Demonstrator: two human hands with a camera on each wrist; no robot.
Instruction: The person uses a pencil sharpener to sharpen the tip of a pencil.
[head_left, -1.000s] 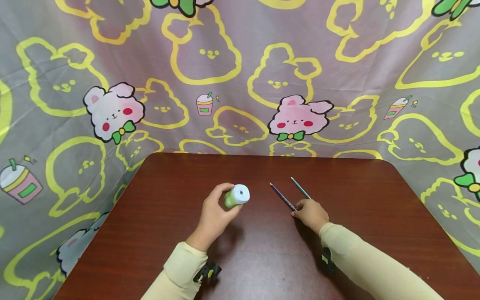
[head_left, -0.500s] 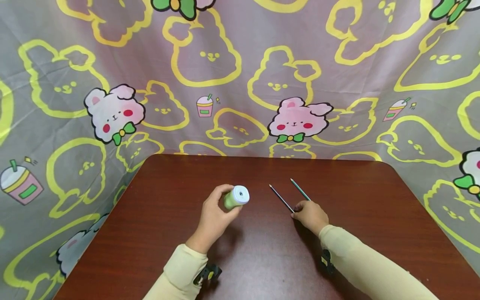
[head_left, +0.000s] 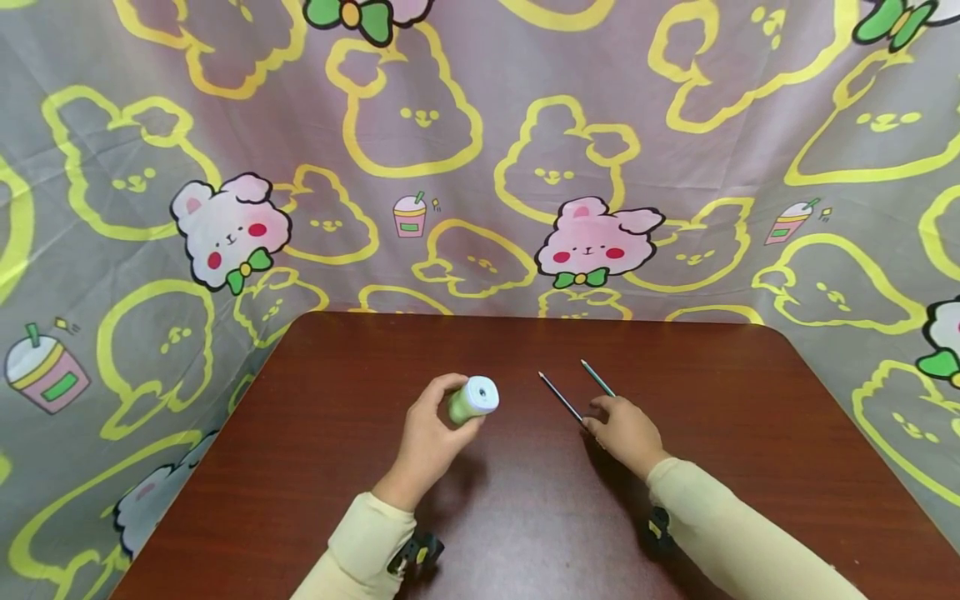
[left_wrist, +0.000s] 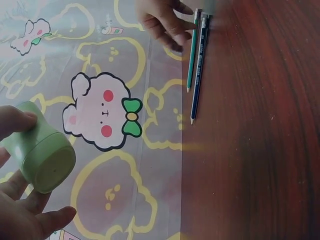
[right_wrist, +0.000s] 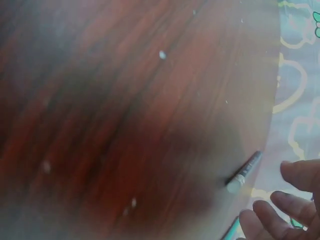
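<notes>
My left hand (head_left: pixel 429 442) grips a light green pencil sharpener (head_left: pixel 467 404) above the table, its white top with a small dark hole tilted toward the head camera. The left wrist view shows the sharpener's rounded green base (left_wrist: pixel 50 165). Two pencils lie on the table, a dark one (head_left: pixel 558 395) and a teal one (head_left: pixel 597 377), points toward the far edge. My right hand (head_left: pixel 628 435) hovers at their near ends. In the right wrist view its fingers (right_wrist: pixel 265 218) are spread and hold nothing, apart from the dark pencil's blunt end (right_wrist: pixel 246 172).
The brown wooden table (head_left: pixel 525 533) has rounded far corners. A grey-pink curtain (head_left: pixel 465 192) with yellow outlines and cartoon rabbits hangs behind it and along both sides. A dark strap device (head_left: pixel 416 552) sits on the left wrist.
My right hand has let go of the dark pencil, and its fingers have loosened and lifted slightly. The left hand keeps the sharpener in nearly the same place.
</notes>
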